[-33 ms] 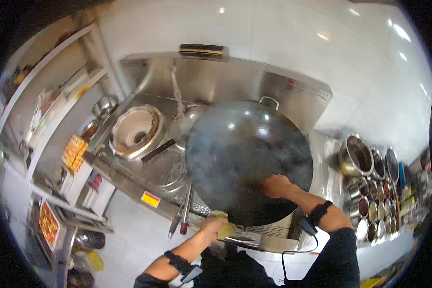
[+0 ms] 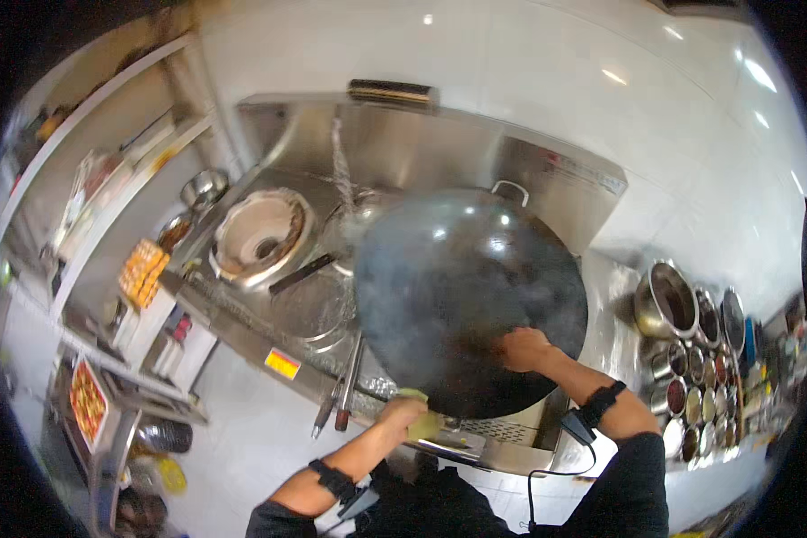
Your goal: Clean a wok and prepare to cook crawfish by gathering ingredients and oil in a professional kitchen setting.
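A large dark wok (image 2: 457, 269) fills the middle of the stove, hazy with steam or smoke. My left hand (image 2: 403, 415) is closed on a yellow-green cloth (image 2: 424, 424) at the wok's near left edge. Over the wok's near right part, my right hand (image 2: 525, 348) is closed, knuckles up. Whatever it grips, if anything, is lost in blur; a faint brownish smear shows beside it.
Left of the wok are a round burner (image 2: 264, 235), a dark-handled pan (image 2: 303, 272) and water running from a spout (image 2: 342, 166). Ladle-like handles (image 2: 350, 381) lean on the front edge. Pots (image 2: 667, 299) and seasoning tins (image 2: 693, 377) crowd the right; shelves (image 2: 121, 202) stand left.
The whole view has shifted slightly. Both hands keep nearly the same places at the wok, the left still on the cloth.
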`<state>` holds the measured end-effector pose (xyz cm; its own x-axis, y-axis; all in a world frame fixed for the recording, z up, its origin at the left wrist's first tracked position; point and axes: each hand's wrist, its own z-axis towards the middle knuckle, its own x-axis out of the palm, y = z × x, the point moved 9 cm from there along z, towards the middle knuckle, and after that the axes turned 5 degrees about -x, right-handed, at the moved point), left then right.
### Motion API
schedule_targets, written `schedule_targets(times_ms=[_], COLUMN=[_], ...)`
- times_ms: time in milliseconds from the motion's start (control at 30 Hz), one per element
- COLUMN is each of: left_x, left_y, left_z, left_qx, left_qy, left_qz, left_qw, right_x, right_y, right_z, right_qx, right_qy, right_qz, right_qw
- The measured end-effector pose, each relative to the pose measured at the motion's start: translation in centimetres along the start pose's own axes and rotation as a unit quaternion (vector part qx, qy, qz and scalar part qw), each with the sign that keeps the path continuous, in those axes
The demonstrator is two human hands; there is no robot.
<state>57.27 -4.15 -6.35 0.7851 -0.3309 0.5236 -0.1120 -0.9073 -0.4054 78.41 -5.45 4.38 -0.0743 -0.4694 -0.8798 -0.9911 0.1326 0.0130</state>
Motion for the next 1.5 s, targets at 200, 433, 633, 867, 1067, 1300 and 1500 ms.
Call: schedule_targets(times_ms=[200,433,633,867,1067,1300,1500], left_x=[0.9,2.1,4.2,5.9,5.6,6.7,7.5], left_y=[1.7,9.6,11.3,14.0,12.0,13.2,9.9], left_z=[0.1,-0.9,-6.8,-11.3,-13.8,-12.8,-15.9], left_qx=[0.052,-0.037,-0.006,-0.147,-0.155,-0.181,-0.202], left_qy=[-0.126,0.054,0.241,0.245,0.331,0.378,0.405], left_qz=[0.047,-0.087,-0.13,-0.161,-0.118,-0.118,-0.116], left_qw=[0.99,0.994,0.962,0.945,0.923,0.9,0.884], right_x=[-4.6,-8.1,-11.1,-14.3,-16.5,-24.0,-25.5], right_y=[-1.7,-2.5,-0.9,7.7,17.3,15.1,12.7], right_z=[-4.4,-9.9,-13.6,-11.9,-3.2,-5.6,-11.0], right_qx=[0.028,0.088,0.111,0.134,0.091,0.246,0.366], right_qy=[-0.072,-0.035,0.033,0.1,0.086,0.158,0.217], right_qz=[-0.074,-0.198,-0.238,-0.303,-0.378,-0.478,-0.49], right_qw=[0.994,0.976,0.964,0.938,0.917,0.828,0.761])
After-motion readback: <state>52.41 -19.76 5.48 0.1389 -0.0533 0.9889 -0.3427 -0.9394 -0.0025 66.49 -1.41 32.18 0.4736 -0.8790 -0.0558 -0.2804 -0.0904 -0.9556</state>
